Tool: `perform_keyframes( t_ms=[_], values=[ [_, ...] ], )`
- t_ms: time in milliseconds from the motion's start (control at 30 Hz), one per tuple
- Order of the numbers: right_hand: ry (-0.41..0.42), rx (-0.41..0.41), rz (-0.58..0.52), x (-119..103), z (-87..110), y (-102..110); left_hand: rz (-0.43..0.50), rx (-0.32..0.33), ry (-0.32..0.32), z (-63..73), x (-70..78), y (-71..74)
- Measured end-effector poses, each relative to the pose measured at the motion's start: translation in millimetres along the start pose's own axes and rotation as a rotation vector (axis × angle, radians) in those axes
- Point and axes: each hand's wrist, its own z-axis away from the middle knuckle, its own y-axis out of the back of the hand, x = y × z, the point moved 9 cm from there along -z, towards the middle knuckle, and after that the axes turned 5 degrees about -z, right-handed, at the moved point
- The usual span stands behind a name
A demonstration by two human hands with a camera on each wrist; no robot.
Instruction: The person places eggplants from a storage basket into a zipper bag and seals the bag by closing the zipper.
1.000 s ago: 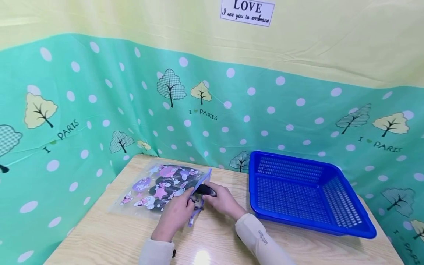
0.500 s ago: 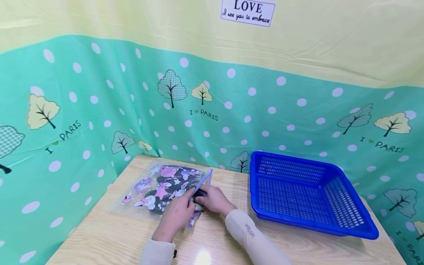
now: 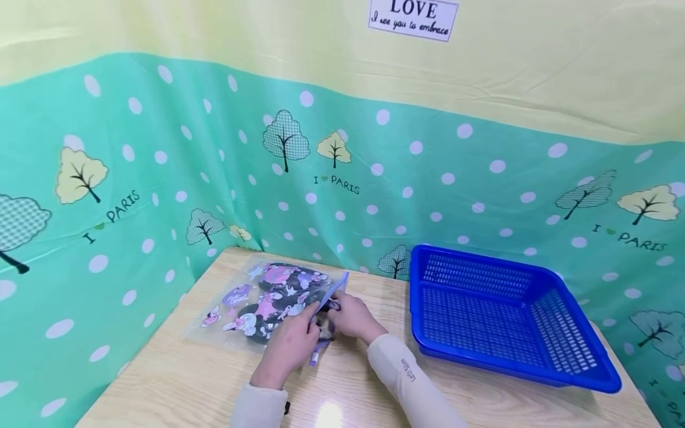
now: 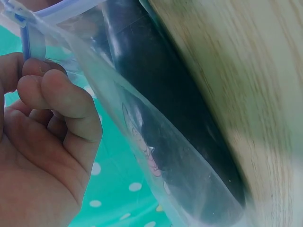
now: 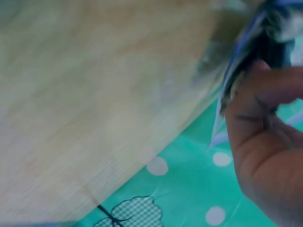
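Note:
A clear zip bag (image 3: 235,295) with cartoon prints lies on the table, its purple zip edge (image 3: 338,286) parted on the right side. Dark bulky contents show through its plastic. My left hand (image 3: 291,345) pinches the bag at the opening, thumb against bent fingers in the left wrist view. At the mouth, my right hand (image 3: 354,318) grips a black shoe-like item (image 3: 333,305), partly inside the bag and partly hidden by the fingers. A tan, furry-looking patch (image 3: 324,328) shows just below it. A long dark shape (image 4: 156,61) fills the bag in the left wrist view.
A blue perforated plastic basket (image 3: 471,274) stands on the table to the right of the hands. Green and yellow printed cloth (image 3: 364,202) hangs behind and left of the wooden table (image 3: 176,386).
My right hand has moved left to the bag's mouth, pushing the black item deeper inside. My left hand keeps its pinch on the bag. The head view has shifted slightly.

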Motion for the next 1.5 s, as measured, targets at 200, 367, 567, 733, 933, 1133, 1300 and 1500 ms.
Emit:
perform_keyframes(
  t_ms=[200,367,567,733,933,1133,1300,1500],
  values=[
    [0.002,-0.019,0.012,3,-2.5,5,0.007,-0.002,0.008,1.9,1.4,0.0],
    [0.021,-0.018,0.034,4,-8.2,-1,0.004,-0.009,0.009,2.3,2.6,-1.0],
    [0.043,-0.02,0.061,0,-13.9,-11,-0.021,0.003,-0.025,1.2,8.1,-1.1],
    [0.058,-0.002,0.097,1,-12.1,-12,-0.019,0.015,-0.051,-0.3,13.2,-0.9],
    [0.076,-0.033,0.063,2,-4.4,-4,-0.03,-0.003,-0.048,-1.5,15.0,-3.3],
    [0.036,-0.013,0.035,10,8.7,16,-0.024,-0.063,-0.033,-1.4,13.3,-10.3],
    [-0.008,-0.118,0.003,12,25.3,11,-0.021,-0.104,-0.004,0.5,7.8,-15.9],
    [-0.029,-0.249,0.009,4,38.0,-20,-0.025,-0.114,0.011,0.0,5.3,-17.2]
  ],
)
